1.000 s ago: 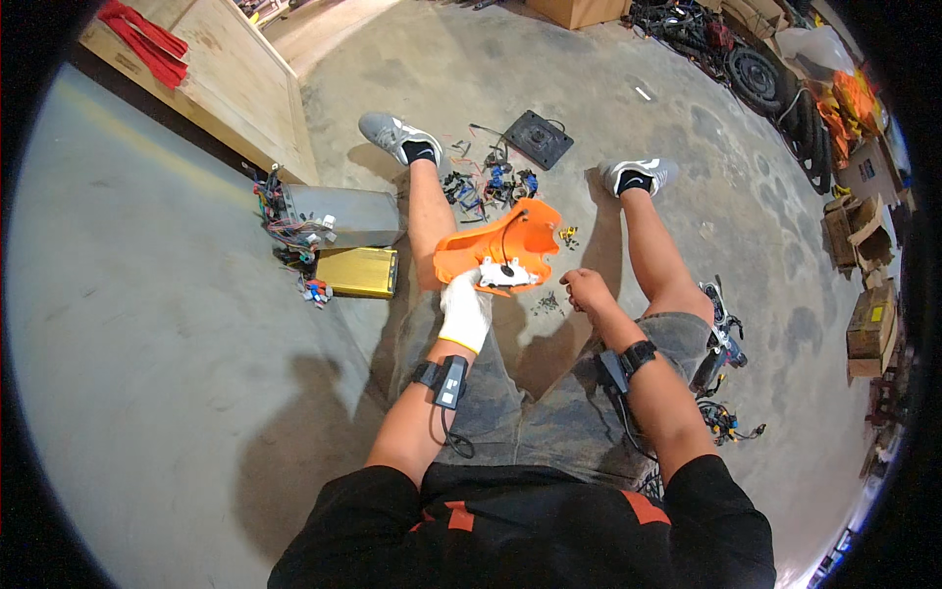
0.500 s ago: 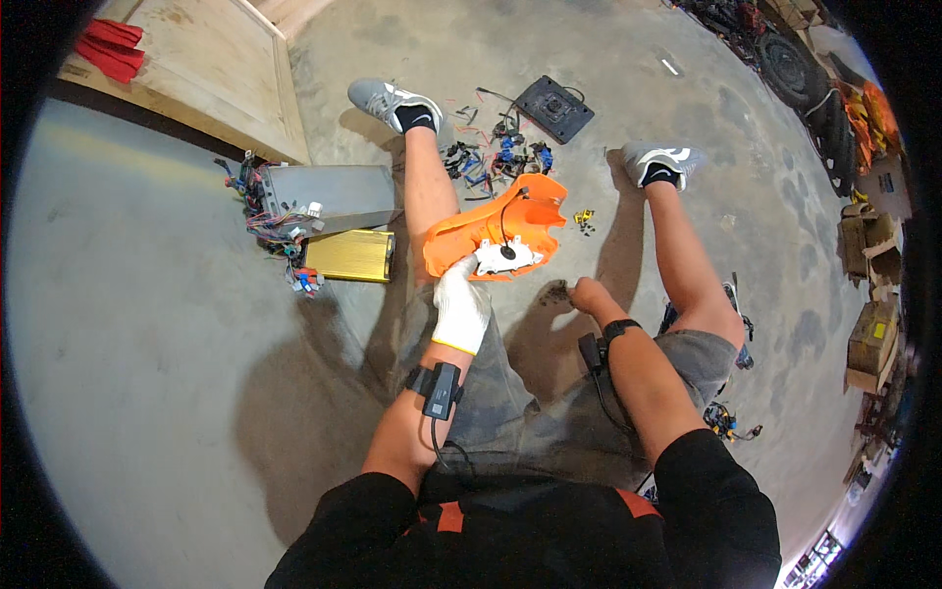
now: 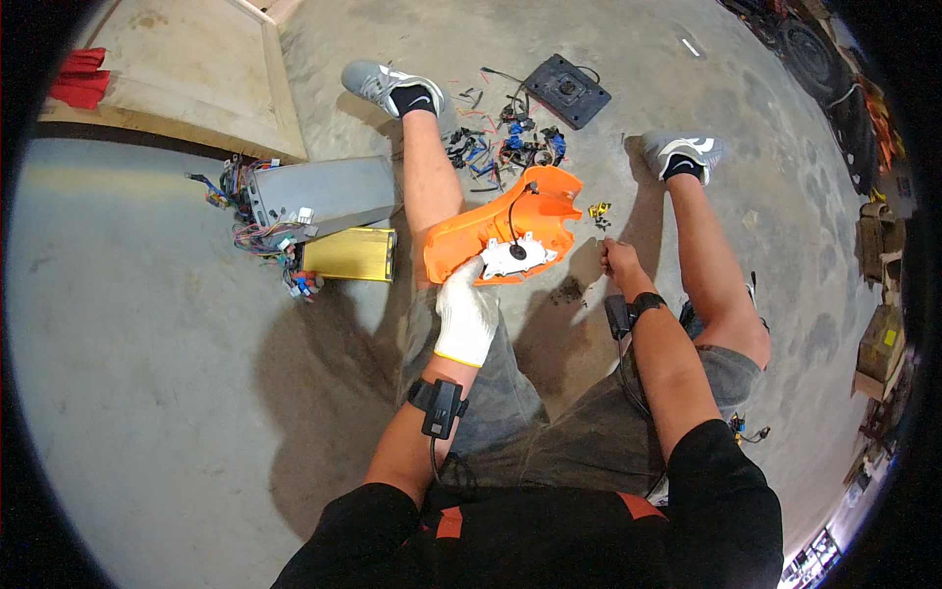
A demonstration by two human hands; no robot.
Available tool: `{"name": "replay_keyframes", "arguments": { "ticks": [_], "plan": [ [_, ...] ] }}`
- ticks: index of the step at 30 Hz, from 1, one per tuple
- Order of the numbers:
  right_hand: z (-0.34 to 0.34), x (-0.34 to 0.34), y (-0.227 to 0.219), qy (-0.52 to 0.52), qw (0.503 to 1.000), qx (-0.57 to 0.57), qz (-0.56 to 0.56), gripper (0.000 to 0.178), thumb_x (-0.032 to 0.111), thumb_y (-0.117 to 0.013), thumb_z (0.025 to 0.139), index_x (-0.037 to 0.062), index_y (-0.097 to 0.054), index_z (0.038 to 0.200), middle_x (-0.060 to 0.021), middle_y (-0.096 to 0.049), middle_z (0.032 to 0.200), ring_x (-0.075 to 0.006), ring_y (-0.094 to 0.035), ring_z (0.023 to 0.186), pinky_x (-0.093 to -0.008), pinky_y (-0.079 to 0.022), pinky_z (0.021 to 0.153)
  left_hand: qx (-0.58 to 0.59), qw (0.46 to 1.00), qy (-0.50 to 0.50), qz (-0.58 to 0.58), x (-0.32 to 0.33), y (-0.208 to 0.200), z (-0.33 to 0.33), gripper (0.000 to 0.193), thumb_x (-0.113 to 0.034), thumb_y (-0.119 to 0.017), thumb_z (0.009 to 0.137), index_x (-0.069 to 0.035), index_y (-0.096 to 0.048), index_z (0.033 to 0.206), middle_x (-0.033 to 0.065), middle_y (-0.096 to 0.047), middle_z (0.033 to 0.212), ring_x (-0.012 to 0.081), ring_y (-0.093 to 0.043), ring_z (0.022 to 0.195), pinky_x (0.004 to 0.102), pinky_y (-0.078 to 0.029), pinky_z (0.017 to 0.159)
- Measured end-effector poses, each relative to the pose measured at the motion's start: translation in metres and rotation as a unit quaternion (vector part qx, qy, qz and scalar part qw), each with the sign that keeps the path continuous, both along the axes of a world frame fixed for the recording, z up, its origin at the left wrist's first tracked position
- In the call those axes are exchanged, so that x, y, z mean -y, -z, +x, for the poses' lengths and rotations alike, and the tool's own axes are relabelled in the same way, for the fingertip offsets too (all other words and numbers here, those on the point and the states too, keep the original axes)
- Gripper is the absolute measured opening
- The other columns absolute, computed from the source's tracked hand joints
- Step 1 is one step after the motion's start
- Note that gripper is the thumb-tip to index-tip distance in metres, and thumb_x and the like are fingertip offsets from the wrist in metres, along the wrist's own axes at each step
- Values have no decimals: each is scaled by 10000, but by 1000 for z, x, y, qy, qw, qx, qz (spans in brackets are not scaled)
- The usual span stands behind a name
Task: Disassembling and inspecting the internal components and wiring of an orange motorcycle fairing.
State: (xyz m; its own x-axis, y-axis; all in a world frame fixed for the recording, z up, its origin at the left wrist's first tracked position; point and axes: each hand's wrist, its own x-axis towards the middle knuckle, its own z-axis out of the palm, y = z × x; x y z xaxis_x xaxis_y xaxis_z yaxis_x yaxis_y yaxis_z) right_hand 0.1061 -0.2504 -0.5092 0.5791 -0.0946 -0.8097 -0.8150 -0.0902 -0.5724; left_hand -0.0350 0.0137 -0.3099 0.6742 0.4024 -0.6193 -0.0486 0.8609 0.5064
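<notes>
My left hand [image 3: 465, 312], in a white knit glove, grips the near edge of an orange plastic shell [image 3: 461, 243] and holds it over the floor between my legs. Inside the shell sits a white bracket-like part [image 3: 535, 257] with a round black piece and a black cable [image 3: 514, 211]. Bare and with curled fingers, my right hand [image 3: 618, 259] is to the right of the shell, apart from it. What those fingers hold, if anything, is too small to make out. Small dark bits [image 3: 568, 291] lie on the floor below and left of it; a small yellow-and-black part [image 3: 599, 210] lies just beyond it.
Cut wires and blue-and-black connectors [image 3: 515, 147] are scattered ahead, beside a flat black square device [image 3: 567, 90]. To the left lie a grey metal box [image 3: 324, 191] with wire bundles and a gold box [image 3: 345, 255]. Cartons [image 3: 881, 339] line the right side.
My right hand has moved away from the small dark bits, forward and to the right toward the yellow part. The left hand keeps its grip on the shell.
</notes>
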Motion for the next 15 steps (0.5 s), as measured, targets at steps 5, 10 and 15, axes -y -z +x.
{"name": "replay_keyframes", "arguments": {
  "ticks": [5,10,15],
  "plan": [
    [2,-25,-38,-18,1000,19,-11,180,197,-594,899,18,-606,876,-52,-563,657,-167,-494,468,-321,-375,400,13,1000,20,-1,-4,-1,-2,345,-20,-490,936,69,-506,1269,175,-582,1251,295,-562,1162,450,-412,1055],
    [7,-53,-105,-70,992,108,7,255,224,-553,908,-7,-659,891,-116,-645,720,-246,-611,573,-378,-465,482,-5,1000,26,-9,5,-21,-7,355,-21,-502,944,54,-473,1290,178,-552,1279,294,-549,1179,458,-408,1069],
    [-48,-84,-184,-292,863,361,-201,501,445,-618,904,-51,-679,922,-236,-685,833,-360,-685,798,-428,-516,728,76,997,10,-17,-5,-7,-28,343,-34,-482,966,44,-444,1298,184,-535,1276,313,-547,1172,482,-440,1049]
  ]
}}
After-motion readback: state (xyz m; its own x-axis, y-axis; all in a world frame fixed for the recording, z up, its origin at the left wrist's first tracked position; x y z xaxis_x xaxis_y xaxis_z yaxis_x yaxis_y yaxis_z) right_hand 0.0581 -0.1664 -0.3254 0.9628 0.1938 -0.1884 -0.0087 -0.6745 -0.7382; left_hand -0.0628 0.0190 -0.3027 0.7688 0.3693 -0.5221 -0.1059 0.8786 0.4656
